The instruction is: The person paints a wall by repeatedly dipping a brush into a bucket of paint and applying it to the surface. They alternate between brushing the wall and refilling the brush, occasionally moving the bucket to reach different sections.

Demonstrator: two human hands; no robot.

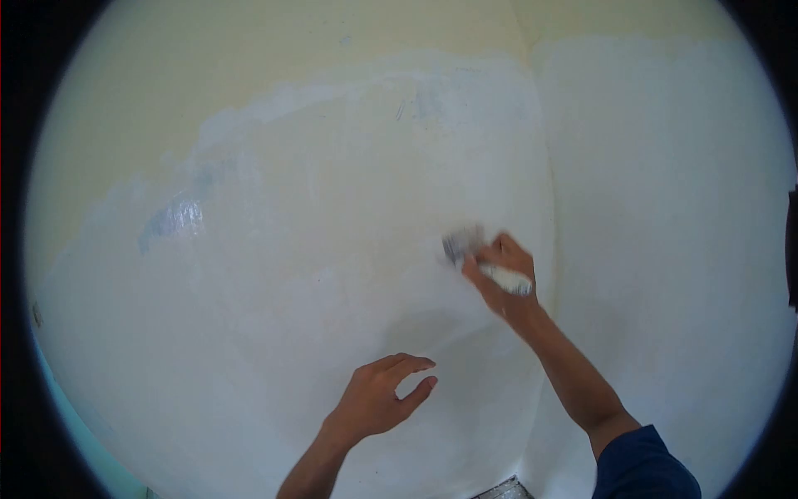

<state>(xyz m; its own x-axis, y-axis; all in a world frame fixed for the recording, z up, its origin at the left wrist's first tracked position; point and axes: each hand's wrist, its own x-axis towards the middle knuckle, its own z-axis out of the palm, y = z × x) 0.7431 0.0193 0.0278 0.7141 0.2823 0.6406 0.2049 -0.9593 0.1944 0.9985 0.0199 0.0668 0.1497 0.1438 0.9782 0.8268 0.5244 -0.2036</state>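
Observation:
My right hand (pixel 507 270) is closed around the pale handle of a paintbrush (pixel 465 243). The brush's bristle end points up and left over the wall (pixel 332 183), close to the inside corner, and is slightly blurred. White paint covers the lower part of this wall, while a cream-yellow coat shows through in the middle and along the top. Lower and further left, my left hand (pixel 386 395) hangs in front of the wall with thumb and fingers apart and nothing between them.
A second wall (pixel 665 208), mostly white, meets the first at the corner on the right. At the bottom edge, a paint-spotted grey object (pixel 507 489) shows in part. A dark object (pixel 792 249) stands at the far right edge. Wet, glossy paint (pixel 184 218) shines on the left.

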